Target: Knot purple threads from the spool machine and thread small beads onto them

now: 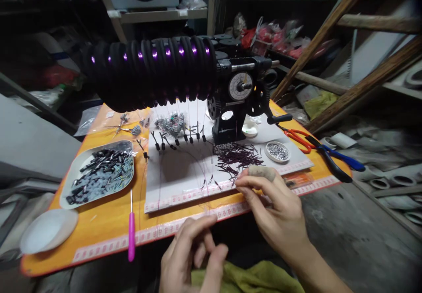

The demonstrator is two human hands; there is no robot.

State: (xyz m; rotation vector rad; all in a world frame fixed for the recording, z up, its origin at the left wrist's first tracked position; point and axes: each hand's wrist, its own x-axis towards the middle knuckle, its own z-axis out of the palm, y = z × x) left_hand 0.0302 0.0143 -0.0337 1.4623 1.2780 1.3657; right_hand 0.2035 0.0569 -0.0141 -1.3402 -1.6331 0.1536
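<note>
My left hand (194,253) is low at the table's front edge, its fingers curled and the thumb apart from the index fingertip. A thin line (207,198) runs down from the winder to its fingertips. Over the board's front edge, my right hand (277,209) pinches thumb and index together; what sits between them is too small to make out. A cloth-like wrap (262,173) covers one finger. Just beyond lies a pile of thin dark tube pieces (239,156). Small metal swivels (211,180) rest on the white board (184,170). Dark stoppers (178,142) hang on lines under the black spools (154,73).
The hand-cranked winder (239,88) stands on the orange table (102,229). Left are a tray of dark parts (99,174), a white lid (49,231) and a pink-handled needle tool (131,236). Right are a dish of metal bits (277,152) and pliers (329,156). A wooden ladder (323,38) leans behind.
</note>
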